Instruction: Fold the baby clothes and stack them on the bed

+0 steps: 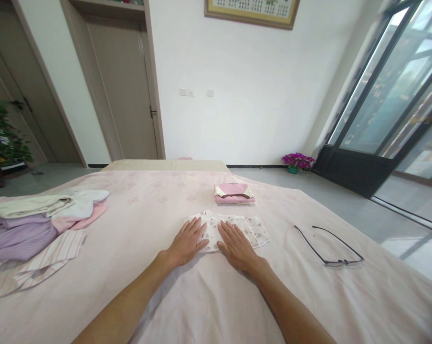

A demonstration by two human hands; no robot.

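Observation:
A small white garment with a scattered brownish print (251, 230) lies folded flat on the pink bedsheet (144, 224). On its left part rests my left hand (187, 241), palm down with fingers stretched out. My right hand (236, 244) presses flat near its middle, fingers extended too. Neither hand grips the cloth. The garment's right end spreads beyond my right hand. Just behind it sits a folded pink and cream garment (234, 193) with a dark brown trim.
Eyeglasses (341, 262) with dark frames lie to the right. At the left is a heap of clothes (26, 229) in lilac, cream, white and striped fabric. Beyond the sheet's far edge stand a beige surface (165, 165), a wall, and a pot of magenta flowers (298, 161) on the floor.

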